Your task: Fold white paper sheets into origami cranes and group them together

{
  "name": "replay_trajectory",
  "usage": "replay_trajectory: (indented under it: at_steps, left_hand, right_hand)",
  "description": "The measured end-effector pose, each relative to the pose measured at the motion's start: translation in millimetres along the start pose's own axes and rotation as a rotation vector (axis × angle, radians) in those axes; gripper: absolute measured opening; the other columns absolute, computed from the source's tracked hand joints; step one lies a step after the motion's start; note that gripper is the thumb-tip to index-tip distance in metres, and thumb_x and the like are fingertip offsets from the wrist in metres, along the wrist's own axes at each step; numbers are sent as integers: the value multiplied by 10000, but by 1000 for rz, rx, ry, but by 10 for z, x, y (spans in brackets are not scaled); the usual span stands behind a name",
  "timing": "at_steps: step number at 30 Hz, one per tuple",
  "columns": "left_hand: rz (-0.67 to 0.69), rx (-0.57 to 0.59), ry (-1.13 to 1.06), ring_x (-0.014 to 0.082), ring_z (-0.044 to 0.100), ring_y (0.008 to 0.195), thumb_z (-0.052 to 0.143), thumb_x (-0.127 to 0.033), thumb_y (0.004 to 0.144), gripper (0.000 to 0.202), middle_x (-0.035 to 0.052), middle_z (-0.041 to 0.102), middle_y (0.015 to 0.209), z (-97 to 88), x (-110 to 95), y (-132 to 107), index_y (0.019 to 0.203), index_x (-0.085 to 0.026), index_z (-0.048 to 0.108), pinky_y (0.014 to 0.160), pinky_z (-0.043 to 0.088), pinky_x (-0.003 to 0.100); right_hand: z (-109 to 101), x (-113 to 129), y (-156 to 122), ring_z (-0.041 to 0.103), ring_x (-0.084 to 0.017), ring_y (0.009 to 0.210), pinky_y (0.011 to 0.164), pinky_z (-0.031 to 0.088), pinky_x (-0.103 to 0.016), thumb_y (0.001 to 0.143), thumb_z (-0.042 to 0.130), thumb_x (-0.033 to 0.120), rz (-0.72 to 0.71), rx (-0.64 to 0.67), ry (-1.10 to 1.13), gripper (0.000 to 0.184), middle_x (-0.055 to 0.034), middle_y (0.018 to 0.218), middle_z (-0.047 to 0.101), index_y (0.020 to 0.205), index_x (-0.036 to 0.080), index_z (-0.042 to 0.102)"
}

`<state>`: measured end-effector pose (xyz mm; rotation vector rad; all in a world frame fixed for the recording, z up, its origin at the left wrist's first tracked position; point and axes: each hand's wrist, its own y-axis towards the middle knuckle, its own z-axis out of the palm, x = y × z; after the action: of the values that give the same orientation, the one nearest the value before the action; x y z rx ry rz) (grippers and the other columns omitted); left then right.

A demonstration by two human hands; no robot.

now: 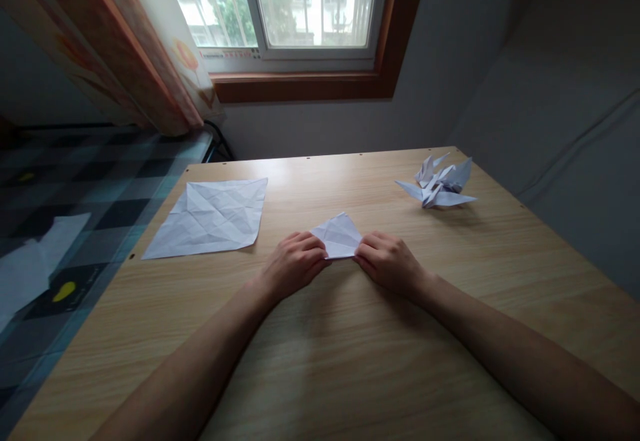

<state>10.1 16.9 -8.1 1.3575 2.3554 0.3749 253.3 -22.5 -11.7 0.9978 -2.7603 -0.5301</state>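
A small white folded paper [339, 234] lies at the middle of the table, its point facing away from me. My left hand [299, 261] pinches its left corner, fingers closed over the edge. On the opposite corner my right hand [387, 259] is closed in the same way. Both corners are hidden under the fingers. Creases run across the visible face of the paper, and its near edge is straight between the hands.
The wooden table [320, 361] carries a creased white sheet [215, 218] at the left and folded paper cranes [440, 182] at the back right. A checkered bed [100, 181] with white paper [25, 274] adjoins on the left. Behind stand a window [315, 8] and curtain [125, 41].
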Motion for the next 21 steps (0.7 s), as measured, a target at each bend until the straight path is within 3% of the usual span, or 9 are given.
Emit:
replay_trajectory:
  at_steps: [8, 13, 21]
  left_hand:
    - [-228, 19, 81, 195, 539, 809, 522, -342, 931, 303, 58, 646, 841, 12, -12, 48, 699, -179, 627, 775, 440, 362]
    - [-299, 47, 101, 210, 521, 826, 564, -366, 892, 298, 52, 621, 824, 18, -33, 58, 662, -180, 596, 778, 418, 383]
    - [-290, 51, 106, 219, 518, 851, 552, -325, 873, 236, 55, 623, 859, 5, -66, 74, 683, -188, 581, 785, 407, 393]
  right_hand:
    - [3, 85, 48, 563, -186, 778, 685, 376, -285, 964, 489, 306, 295, 83, 90, 250, -68, 837, 644, 782, 176, 601]
    - [22, 109, 85, 576, -199, 800, 691, 391, -295, 954, 506, 336, 354, 129, 65, 227, -72, 871, 646, 818, 183, 602]
    - [25, 112, 113, 594, -221, 830, 715, 412, -312, 958, 495, 339, 395, 166, 37, 226, -94, 889, 671, 847, 180, 612]
